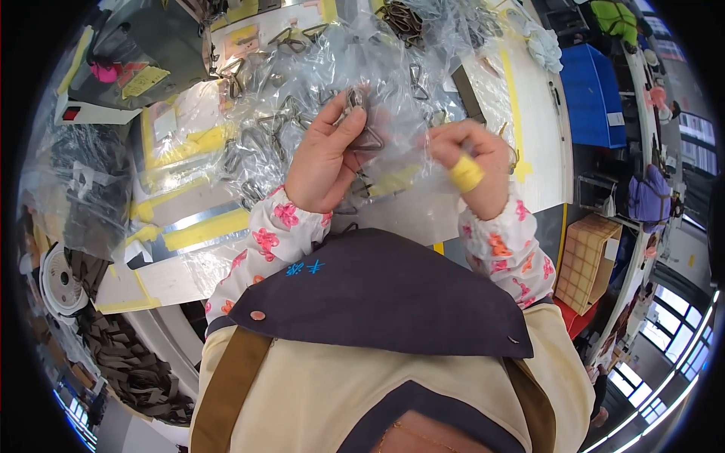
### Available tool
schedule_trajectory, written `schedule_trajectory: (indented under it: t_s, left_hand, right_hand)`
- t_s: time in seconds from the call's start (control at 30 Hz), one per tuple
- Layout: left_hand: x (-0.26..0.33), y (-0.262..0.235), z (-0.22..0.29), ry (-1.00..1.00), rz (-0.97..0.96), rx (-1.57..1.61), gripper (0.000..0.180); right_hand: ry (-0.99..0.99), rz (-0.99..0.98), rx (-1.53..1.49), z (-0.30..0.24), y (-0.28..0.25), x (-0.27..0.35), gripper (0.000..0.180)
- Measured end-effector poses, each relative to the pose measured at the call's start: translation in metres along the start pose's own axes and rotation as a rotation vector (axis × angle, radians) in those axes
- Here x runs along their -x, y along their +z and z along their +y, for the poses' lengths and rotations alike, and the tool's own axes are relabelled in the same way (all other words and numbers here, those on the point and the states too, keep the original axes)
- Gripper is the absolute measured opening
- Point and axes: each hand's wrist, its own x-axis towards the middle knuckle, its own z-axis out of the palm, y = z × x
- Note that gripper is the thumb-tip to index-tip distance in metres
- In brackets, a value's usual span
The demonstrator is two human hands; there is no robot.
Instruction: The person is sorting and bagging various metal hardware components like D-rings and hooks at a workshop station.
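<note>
My left hand (321, 162) is closed around a dark metal triangular ring (368, 141), its thumb pressed on the upper part. Clear plastic bags (302, 75) lie under and around both hands, with several similar metal triangular rings on and among them. To the right, my right hand (483, 166) is slightly blurred, its fingers curled together near the plastic. Whatever those fingertips pinch, if anything, cannot be made out. Yellow tape (466, 174) wraps part of this hand. A gap separates the two hands.
Yellow tape strips mark the white worktable (540, 162). A grey bin (162, 45) stands at the far left, and a pile of dark rings (400, 24) lies at the back. On the right are a blue bin (593, 94) and a checked box (585, 264). Brown strips (124, 362) fill a container lower left.
</note>
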Motion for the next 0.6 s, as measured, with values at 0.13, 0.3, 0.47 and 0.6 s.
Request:
schedule_trajectory:
  t_s: [0.13,0.3,0.47,0.6]
  left_hand:
    - [0.006,0.009,-0.001,0.039,0.028,-0.229,0.021]
    - [0.003,0.017,-0.007,0.119,0.093,-0.204,0.010]
    - [-0.004,0.008,0.003,0.219,0.173,-0.189,0.009]
    - [-0.009,0.003,0.011,0.146,0.255,-0.068,0.015]
  right_hand:
    - [0.207,-0.075,0.025,-0.003,-0.017,-0.018,0.024]
    - [0.089,-0.198,0.276,0.018,0.008,-0.016,0.033]
    - [0.344,-0.147,-0.324,0.026,0.033,-0.002,0.023]
    - [0.312,-0.228,-0.323,0.047,0.047,0.013,0.025]
